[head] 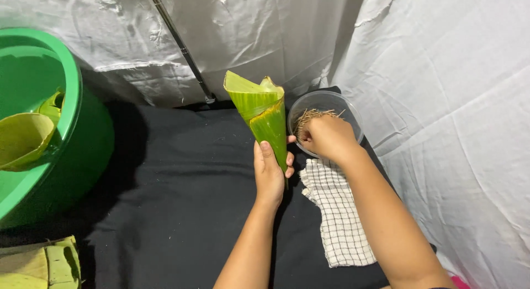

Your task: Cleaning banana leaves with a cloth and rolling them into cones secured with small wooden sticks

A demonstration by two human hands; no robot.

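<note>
I keep my left hand (269, 170) clamped around the leaf cone (260, 113), upright over the black counter (176, 200) — the overlap must not slip. My right hand (327, 137), curled in the clear bowl (327, 119), should pinch one thin stick (309, 116) — grip hidden, I cannot tell.

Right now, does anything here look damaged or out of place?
Only slightly: the banana-leaf cone in the left hand has a ragged, browned top edge. The right hand reaches into the clear bowl of thin sticks; nothing looks spilled.
</note>
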